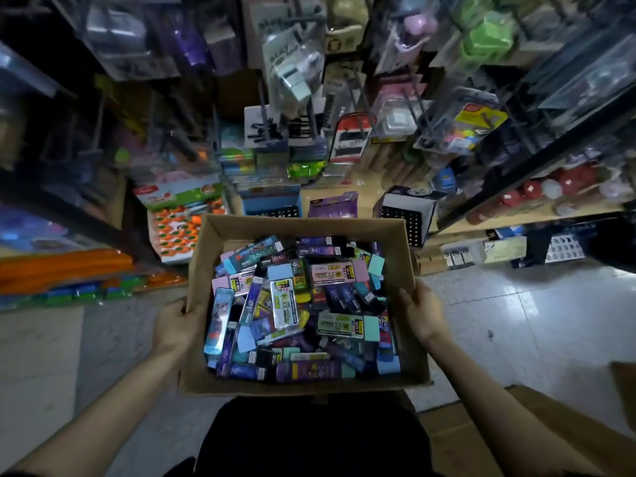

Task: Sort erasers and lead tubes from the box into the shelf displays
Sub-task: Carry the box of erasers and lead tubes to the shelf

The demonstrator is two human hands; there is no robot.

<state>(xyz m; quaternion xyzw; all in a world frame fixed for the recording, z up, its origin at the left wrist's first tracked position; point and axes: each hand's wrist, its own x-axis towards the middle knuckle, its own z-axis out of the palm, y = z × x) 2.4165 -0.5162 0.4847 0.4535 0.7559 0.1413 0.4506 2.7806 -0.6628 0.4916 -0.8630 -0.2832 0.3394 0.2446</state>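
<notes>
An open cardboard box (402,249) sits in front of me, filled with a jumble of erasers and lead tubes in pastel, purple and clear packaging, such as a pink-and-white eraser pack (339,273) and a clear lead tube case (285,304). My left hand (177,323) grips the box's left wall, thumb over the rim. My right hand (421,313) holds the right wall the same way. Beyond the box stand shelf displays: a blue display box (270,201) and a white-topped black display box (407,213).
Stationery racks crowd around: hanging packs on pegs above, a purple card pack (332,204) behind the box, orange-patterned packs (177,232) at left, red round items (537,191) on the right shelf. Tiled floor (516,315) lies at right; flattened cardboard (550,435) lower right.
</notes>
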